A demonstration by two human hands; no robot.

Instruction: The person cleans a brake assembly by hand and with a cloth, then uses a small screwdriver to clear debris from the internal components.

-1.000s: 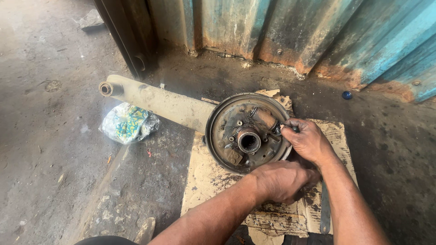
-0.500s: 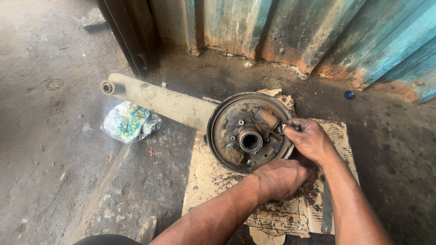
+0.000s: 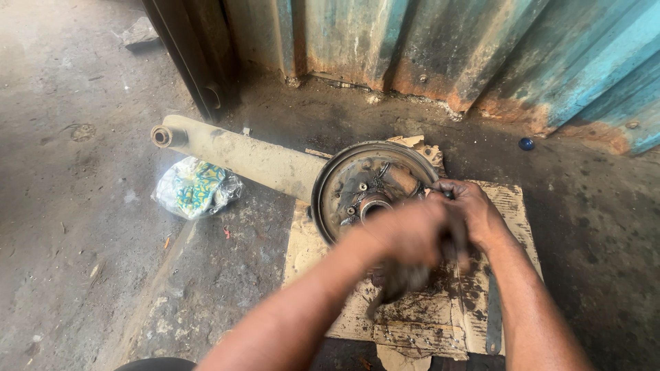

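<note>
A round rusty brake backing plate [image 3: 347,185], with a hub [image 3: 372,204] at its centre, sits at the end of a pale axle beam [image 3: 240,154]. It lies on a dirty sheet of cardboard [image 3: 512,206]. My right hand [image 3: 474,213] is at the plate's right rim, closed on a small dark tool whose tip is hidden. My left hand [image 3: 412,237] is blurred in front of the plate's lower part. Its fingers are curled, and a dark greasy piece [image 3: 402,282] hangs under it.
A clear plastic bag [image 3: 196,189] with colourful contents lies on the concrete left of the beam. A rusty corrugated metal wall [image 3: 440,48] stands behind. A blue cap [image 3: 526,143] lies near the wall. A flat metal bar [image 3: 491,323] rests on the cardboard's right side.
My left hand has lifted off the cardboard and moved up toward the plate, bringing the dark piece with it. My right hand stays at the plate's right rim.
</note>
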